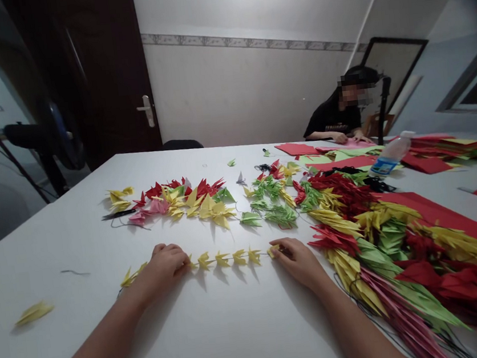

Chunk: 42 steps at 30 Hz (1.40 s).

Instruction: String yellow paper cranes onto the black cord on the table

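Note:
Several yellow folded paper pieces (222,259) are strung in a row on a dark string over the white table (222,341). At the row's left end, my left hand (168,265) is closed on the string of yellow pieces. My right hand (292,256) pinches a yellow piece at the right end, a little apart from the others. More yellow pieces (132,274) show behind my left wrist. One loose yellow piece (35,312) lies at the far left.
Beyond my hands lie red and yellow folded pieces (213,207), green ones (280,215) and black scissors (118,214). Strung bundles (348,201) heap up at the right, near a bottle (391,154) and red sheets (435,208). A person (338,111) sits at the far right.

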Each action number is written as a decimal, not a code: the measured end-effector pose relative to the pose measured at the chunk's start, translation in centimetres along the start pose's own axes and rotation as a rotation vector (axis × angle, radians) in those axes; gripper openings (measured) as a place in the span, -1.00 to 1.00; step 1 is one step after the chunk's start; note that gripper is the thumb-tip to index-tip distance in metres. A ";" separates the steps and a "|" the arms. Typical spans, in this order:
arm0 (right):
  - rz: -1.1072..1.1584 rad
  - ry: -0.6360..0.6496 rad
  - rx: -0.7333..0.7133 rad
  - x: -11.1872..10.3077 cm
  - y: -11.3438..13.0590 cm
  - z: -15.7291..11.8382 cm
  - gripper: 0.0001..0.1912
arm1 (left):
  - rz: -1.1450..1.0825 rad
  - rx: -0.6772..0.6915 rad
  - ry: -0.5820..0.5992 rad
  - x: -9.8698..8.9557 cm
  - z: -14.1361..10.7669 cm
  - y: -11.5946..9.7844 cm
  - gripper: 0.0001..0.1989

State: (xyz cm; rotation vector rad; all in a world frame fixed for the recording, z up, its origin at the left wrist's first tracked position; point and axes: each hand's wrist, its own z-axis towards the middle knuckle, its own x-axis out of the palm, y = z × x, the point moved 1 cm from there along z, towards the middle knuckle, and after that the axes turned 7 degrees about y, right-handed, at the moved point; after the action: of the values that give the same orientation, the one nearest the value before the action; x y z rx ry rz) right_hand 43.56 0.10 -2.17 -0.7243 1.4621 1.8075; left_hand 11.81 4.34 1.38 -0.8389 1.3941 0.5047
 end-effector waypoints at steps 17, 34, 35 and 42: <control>-0.010 0.038 -0.006 -0.1 0.4 -0.1 -0.68 | -0.042 -0.042 0.056 -1.3 1.6 -2.5 -0.72; 0.069 0.063 -0.008 -0.2 0.2 0.1 -0.71 | -0.277 -0.048 0.010 0.8 3.1 -1.7 -0.84; 0.079 0.057 -0.008 -0.2 0.2 0.1 -0.71 | -0.251 -0.054 0.010 0.6 3.0 -1.8 -0.84; 0.152 -0.036 -0.020 -0.2 0.1 0.0 -0.67 | -0.106 -0.025 0.000 -0.7 2.8 -4.2 -0.64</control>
State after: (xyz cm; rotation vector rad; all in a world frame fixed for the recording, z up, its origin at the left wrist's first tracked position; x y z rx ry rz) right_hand 43.57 0.05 -1.96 -0.6008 1.5126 1.9416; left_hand 16.65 3.94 2.87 -0.9279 1.3385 0.4418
